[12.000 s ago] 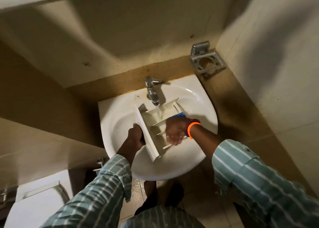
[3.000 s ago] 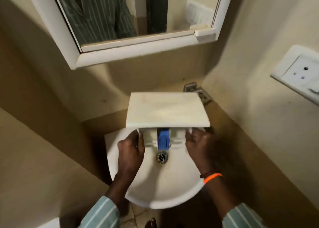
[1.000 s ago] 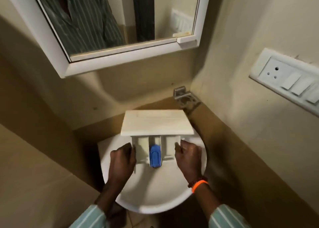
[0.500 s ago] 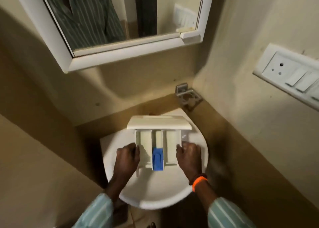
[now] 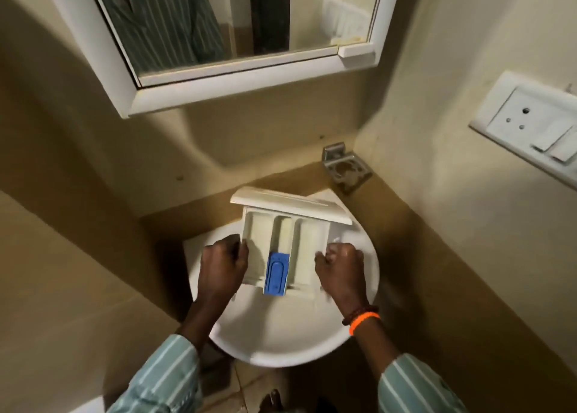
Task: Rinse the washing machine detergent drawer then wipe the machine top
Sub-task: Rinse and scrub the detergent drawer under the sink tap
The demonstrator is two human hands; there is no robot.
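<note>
The white detergent drawer (image 5: 312, 241) is held over the white sink (image 5: 281, 340), compartments facing up, its front panel at the far end near the wall. A blue insert (image 5: 275, 273) sits in the middle compartment at the near end. My left hand (image 5: 220, 269) grips the drawer's left side wall. My right hand (image 5: 340, 270) grips its right side wall; an orange band is on that wrist. The tap is hidden behind the drawer.
A white-framed mirror (image 5: 249, 81) hangs on the wall above the sink. A metal holder (image 5: 346, 169) is fixed in the corner to the right. A switch and socket plate (image 5: 530, 125) is on the right wall. Tiled floor shows below the sink.
The drawer has tipped from front panel facing me to compartments facing up, and has come lower over the sink. Both hands keep their grip on its sides.
</note>
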